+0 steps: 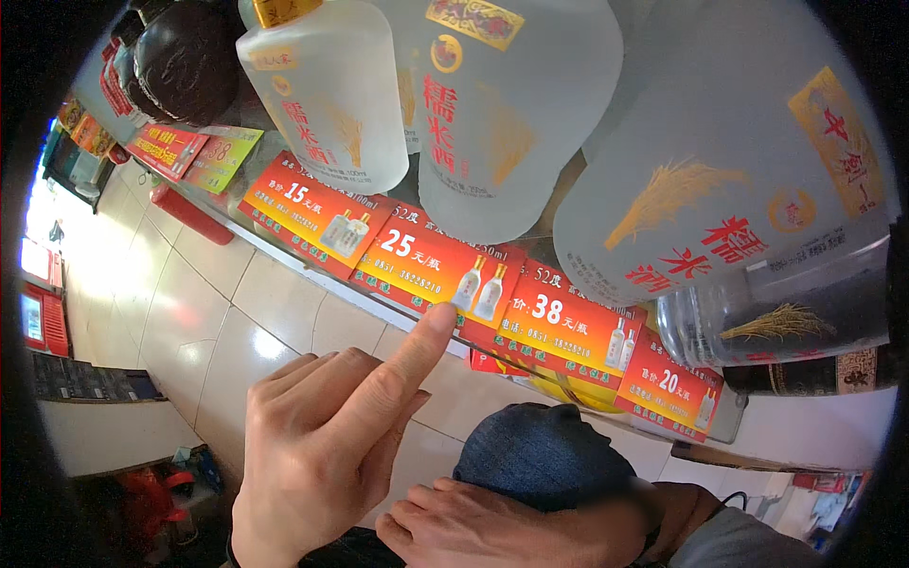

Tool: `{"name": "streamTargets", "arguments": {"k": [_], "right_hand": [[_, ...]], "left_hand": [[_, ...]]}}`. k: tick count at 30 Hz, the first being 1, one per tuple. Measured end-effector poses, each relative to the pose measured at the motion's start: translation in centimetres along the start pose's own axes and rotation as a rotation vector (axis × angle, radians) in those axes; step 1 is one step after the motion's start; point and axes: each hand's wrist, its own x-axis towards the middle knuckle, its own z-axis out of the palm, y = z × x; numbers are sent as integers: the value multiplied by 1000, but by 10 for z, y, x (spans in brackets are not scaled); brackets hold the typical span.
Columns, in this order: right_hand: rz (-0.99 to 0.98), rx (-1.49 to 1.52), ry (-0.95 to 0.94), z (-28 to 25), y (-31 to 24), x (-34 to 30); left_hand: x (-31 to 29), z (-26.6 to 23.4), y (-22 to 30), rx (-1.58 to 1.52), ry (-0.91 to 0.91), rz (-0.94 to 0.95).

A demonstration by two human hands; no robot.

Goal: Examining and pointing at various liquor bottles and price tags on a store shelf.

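My left hand [327,435] points with its index finger stretched out and the other fingers curled, holding nothing. The fingertip overlaps the lower edge of a red-orange price card [407,256]; whether it touches is unclear. Behind the row of cards stand a small frosted bottle [327,104] with a gold cap, a rounder frosted bottle [511,114] and a large one [682,142]. My right hand [473,525] lies low across the front, its forearm coming from the right. Its fingers are bent, with their tips and anything under them hidden.
A dark jug [185,62] stands at the far left beside a yellow-green card [222,161]. At right are a clear bottle [776,312] and a dark bottle [805,374] on its side. Below the counter edge show a tiled floor [222,331] and a dark blue cloth item [535,454].
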Motion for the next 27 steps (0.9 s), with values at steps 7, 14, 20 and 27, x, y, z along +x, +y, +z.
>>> {"name": "streamTargets", "arguments": {"k": [7, 14, 20, 27], "right_hand": [[-32, 17, -72, -3, 2, 1], [-13, 4, -62, -1, 0, 1], [-17, -5, -49, -4, -2, -1], [-19, 5, -63, -8, 4, -1]], "left_hand": [[2, 4, 4, -13, 43, 37], [2, 3, 3, -47, 36, 43], [2, 2, 3, -54, 26, 39], [3, 5, 3, -12, 3, -5]]}}
